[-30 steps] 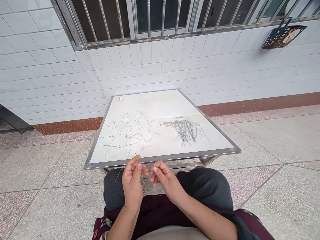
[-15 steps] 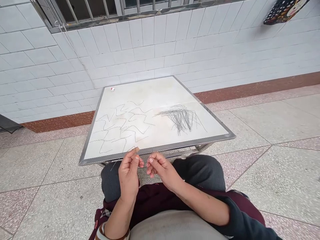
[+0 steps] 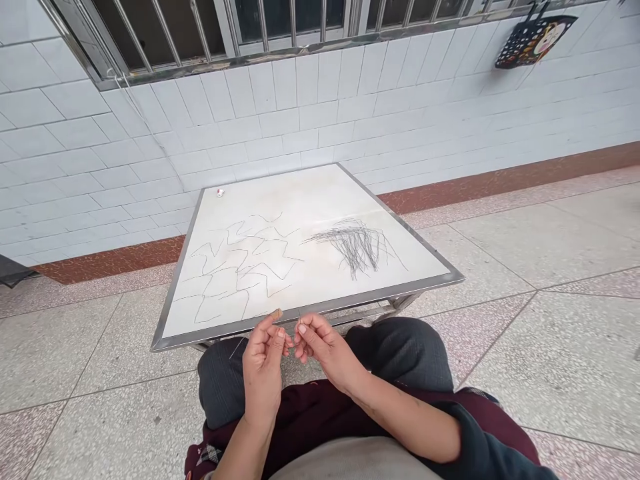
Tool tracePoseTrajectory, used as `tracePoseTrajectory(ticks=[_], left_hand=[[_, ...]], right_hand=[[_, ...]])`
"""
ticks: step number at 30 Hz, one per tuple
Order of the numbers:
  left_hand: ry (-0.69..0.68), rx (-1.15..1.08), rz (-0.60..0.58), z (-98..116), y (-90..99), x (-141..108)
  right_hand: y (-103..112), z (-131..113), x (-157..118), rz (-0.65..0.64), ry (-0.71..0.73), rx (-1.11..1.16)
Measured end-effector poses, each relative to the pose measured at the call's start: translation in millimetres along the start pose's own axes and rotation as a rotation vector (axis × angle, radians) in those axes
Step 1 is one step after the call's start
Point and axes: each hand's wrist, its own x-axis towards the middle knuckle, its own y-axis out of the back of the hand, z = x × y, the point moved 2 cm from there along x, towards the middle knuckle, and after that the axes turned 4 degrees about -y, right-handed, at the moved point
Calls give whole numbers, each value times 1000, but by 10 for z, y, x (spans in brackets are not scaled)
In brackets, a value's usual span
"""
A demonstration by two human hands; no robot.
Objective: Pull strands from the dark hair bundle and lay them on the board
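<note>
My left hand (image 3: 264, 363) and my right hand (image 3: 325, 348) meet just in front of the table's near edge, fingertips almost touching. Both are closed in a pinch on a thin wire (image 3: 237, 348), whose free end sticks out left of my left hand; most of it is hidden by the fingers. A tan wrap (image 3: 277, 314) covers a fingertip of the left hand. Beyond them, several bent wires (image 3: 245, 270) lie spread over the left of the white table (image 3: 280, 190). On its right side is a tangled pile of straighter dark wires (image 3: 361, 247).
A small white-and-red item (image 3: 220, 193) sits at the table's far left corner. The metal table rim (image 3: 425, 283) runs close in front of my knees (image 3: 405, 350). Behind stands a tiled wall (image 3: 280, 127) with a barred window and a hanging patterned bag (image 3: 535, 43).
The view has tilted up a little, showing more of the window and bag. My hands have come closer together, and a short wire tip now shows above my right fingers.
</note>
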Motion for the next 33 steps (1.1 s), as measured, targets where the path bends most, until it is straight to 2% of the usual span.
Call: tracePoseTrajectory(ticks=[11, 20, 27, 33], left_hand=[[9, 54, -30, 24, -18, -8], [1, -27, 40, 41, 2, -11], [-1, -41, 15, 47, 12, -32], [12, -168, 40, 41, 1, -37]], right_hand=[[-22, 48, -12, 80, 10, 91], [-58, -45, -69, -48, -23, 146], [-71, -18, -83, 0, -78, 217], [-47, -13, -94, 18, -124, 255]])
